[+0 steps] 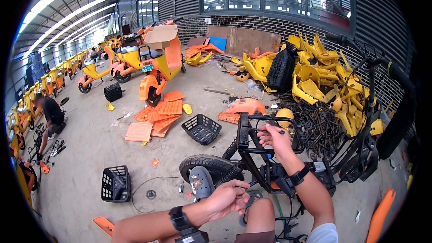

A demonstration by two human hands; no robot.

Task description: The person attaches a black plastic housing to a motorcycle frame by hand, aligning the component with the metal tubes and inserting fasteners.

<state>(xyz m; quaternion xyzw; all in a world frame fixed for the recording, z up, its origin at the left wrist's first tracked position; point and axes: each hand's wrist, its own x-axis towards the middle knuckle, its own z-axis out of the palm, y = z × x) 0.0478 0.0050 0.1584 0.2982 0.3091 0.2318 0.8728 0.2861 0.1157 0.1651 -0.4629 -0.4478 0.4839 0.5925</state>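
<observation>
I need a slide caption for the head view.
Left hand and right hand at a black scooter frame, yellow panels heaped beyond.

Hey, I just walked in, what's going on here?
Someone's bare hands are at a stripped black scooter frame. The right hand is by the rear rack, seemingly gripping a thin dark item; the left hand is lower, curled, its hold unclear. A black basket sits beyond the rear wheel, and yellow body panels are heaped near the brick wall.

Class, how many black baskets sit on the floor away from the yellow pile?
3: far basket near scooters, middle basket right of orange panels, near basket left of the gear. Others may be hidden.
</observation>
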